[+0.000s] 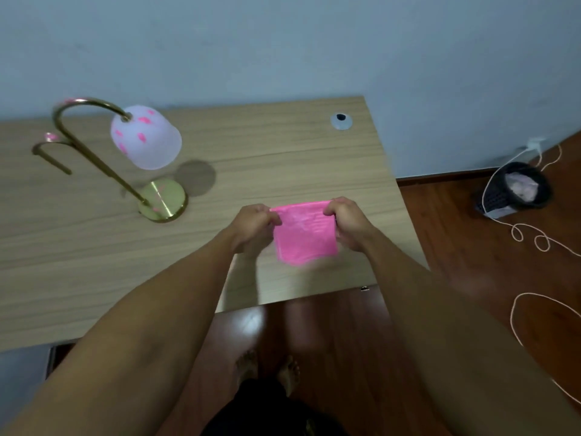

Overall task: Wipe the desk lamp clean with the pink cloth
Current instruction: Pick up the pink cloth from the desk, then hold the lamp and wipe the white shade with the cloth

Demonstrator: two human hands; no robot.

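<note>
Nearest, both hands are pinching the pink cloth (303, 236) by its top corners, the left hand (256, 226) and right hand (347, 223) each in a closed grip, above the worktop (283, 158). Farther off at ten o'clock, the desk lamp (138, 152) is standing untouched; wiping is not yet begun.

On the desk (283, 146), the cloth (303, 234) hangs between both hands, right of and nearer than the desk lamp (144, 158). A grommet (341, 121) sits behind the cloth. A bin (515, 188), apparently on the floor, lies right of the desk
</note>
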